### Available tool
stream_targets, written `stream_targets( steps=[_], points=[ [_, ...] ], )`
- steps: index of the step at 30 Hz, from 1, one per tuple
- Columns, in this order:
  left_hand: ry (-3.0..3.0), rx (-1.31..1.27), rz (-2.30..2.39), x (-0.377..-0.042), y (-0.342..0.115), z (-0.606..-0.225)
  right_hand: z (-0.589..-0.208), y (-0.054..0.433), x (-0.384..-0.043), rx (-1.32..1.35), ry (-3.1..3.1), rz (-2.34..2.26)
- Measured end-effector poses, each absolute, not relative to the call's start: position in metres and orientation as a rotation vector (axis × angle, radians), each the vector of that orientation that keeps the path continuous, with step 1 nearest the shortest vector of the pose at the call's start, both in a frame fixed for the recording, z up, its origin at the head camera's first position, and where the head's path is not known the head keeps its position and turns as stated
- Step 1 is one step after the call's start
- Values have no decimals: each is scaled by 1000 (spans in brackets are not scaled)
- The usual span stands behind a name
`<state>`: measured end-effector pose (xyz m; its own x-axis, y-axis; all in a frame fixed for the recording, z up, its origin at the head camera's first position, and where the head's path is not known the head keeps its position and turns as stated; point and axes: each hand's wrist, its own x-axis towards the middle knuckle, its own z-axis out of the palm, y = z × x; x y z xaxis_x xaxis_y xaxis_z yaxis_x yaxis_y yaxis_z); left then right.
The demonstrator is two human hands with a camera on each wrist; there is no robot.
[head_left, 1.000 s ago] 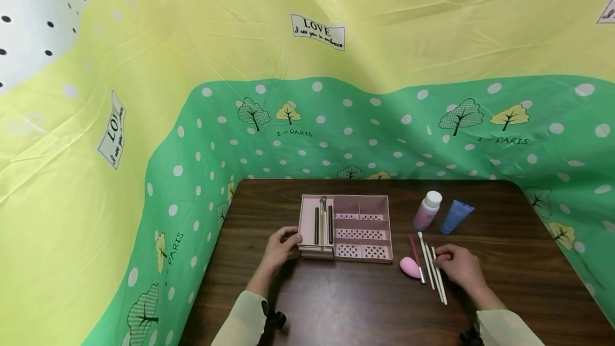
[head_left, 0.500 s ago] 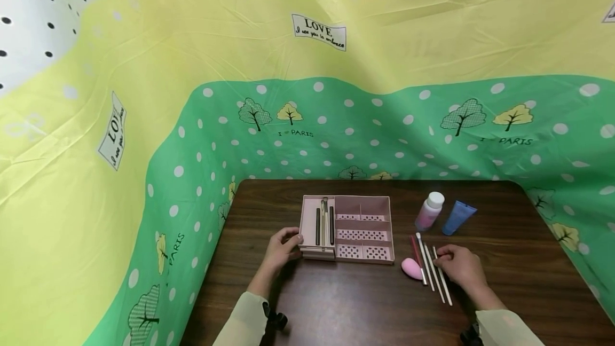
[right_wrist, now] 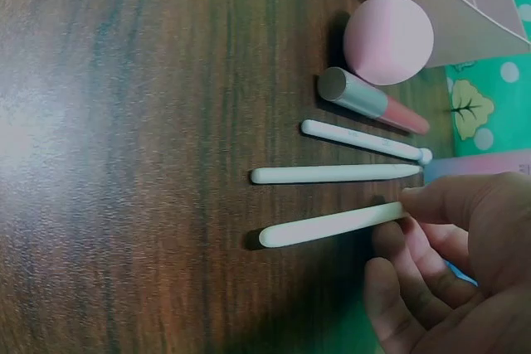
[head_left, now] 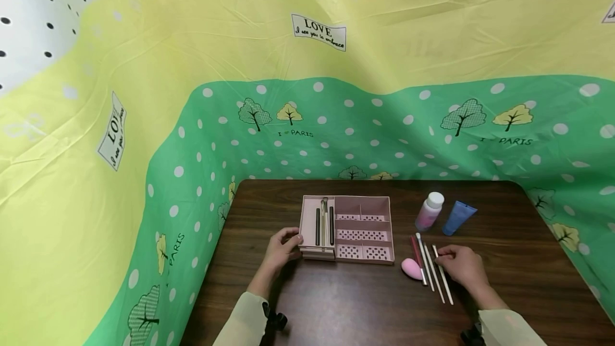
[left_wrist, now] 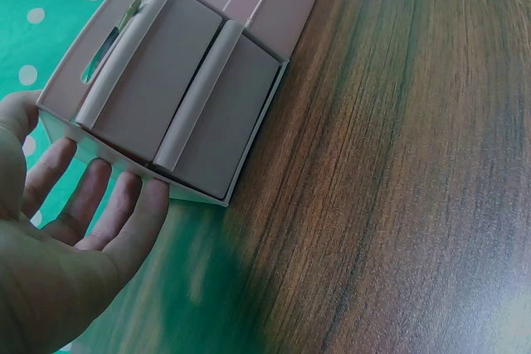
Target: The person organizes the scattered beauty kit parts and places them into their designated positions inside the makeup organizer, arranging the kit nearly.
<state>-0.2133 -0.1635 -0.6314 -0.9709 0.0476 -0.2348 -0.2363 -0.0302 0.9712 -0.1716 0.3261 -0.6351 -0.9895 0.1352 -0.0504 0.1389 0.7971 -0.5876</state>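
My right hand (head_left: pixel 463 268) pinches a white makeup brush (right_wrist: pixel 332 225) near its far end, between thumb and fingers; its far tip shows past them in the head view. To its left lie two more white brushes (head_left: pixel 425 261), a red stick with a silver end (head_left: pixel 417 254) and a pink makeup sponge (head_left: pixel 410 268). My left hand (head_left: pixel 281 245) rests against the left side of a pink organizer (head_left: pixel 315 252), fingertips on its side wall and thumb at its upper edge. Two drawer fronts (left_wrist: pixel 158 64) stand closed in the left wrist view.
Several slim brushes and dark pencils (head_left: pixel 324 223) lie on the organizer's left top. Beside these is a divided section (head_left: pixel 362 234) with dotted floors. A white-capped bottle (head_left: pixel 429 212) and a blue tube (head_left: pixel 458 217) stand behind the brushes. Patterned cloth (head_left: pixel 336 122) surrounds the wooden table (head_left: pixel 355 303).
The pinched white brush has shifted slightly right, widening the gap to the brush beside it. My left hand stays at the organizer.
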Motion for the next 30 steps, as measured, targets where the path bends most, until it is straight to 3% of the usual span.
stream_targets(
  steps=[30],
  points=[
    [2019,-172,2120,-214,-165,-633,-603,307,-179,268,2781,-1279]
  ],
)
